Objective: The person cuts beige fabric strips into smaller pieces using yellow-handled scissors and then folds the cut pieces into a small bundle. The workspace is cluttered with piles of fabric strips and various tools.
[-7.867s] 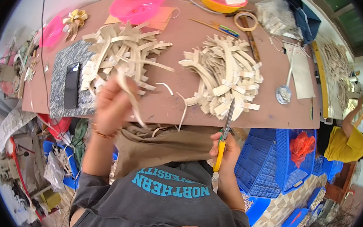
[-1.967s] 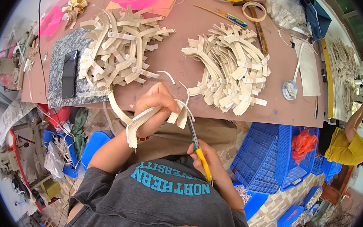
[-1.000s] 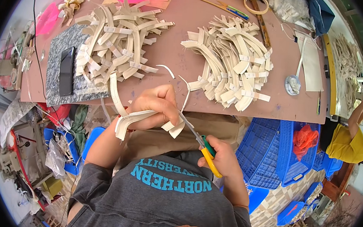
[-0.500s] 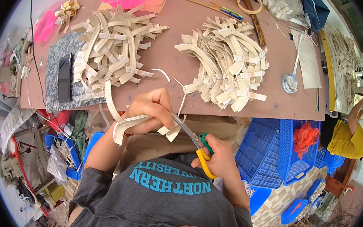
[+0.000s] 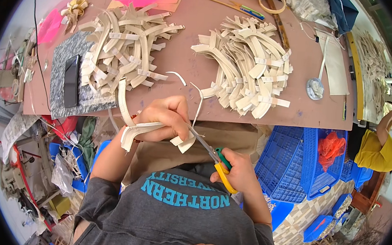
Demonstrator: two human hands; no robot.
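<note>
My left hand [image 5: 165,115] is closed around a cream fabric strap [image 5: 133,131] just off the table's front edge. The strap's ends stick out on both sides of the fist. In my right hand [image 5: 240,172] are scissors [image 5: 224,173] with yellow and green handles. Their blades point up and left, reaching the strap beside my left fingers, which hide the tips. A thin cream offcut [image 5: 200,105] curls upward from there, and another short offcut [image 5: 177,77] lies on the table.
Two heaps of cream straps lie on the table, a left heap [image 5: 128,48] and a right heap [image 5: 246,66]. A phone [image 5: 71,83] rests on a grey stone slab [image 5: 62,61]. Blue crates [image 5: 280,161] stand at the lower right. Another person in a yellow top [image 5: 378,150] works at far right.
The strap's upper end has shifted slightly up and right beside my left hand. Both hands keep nearly the same place, and the view has moved a little.
</note>
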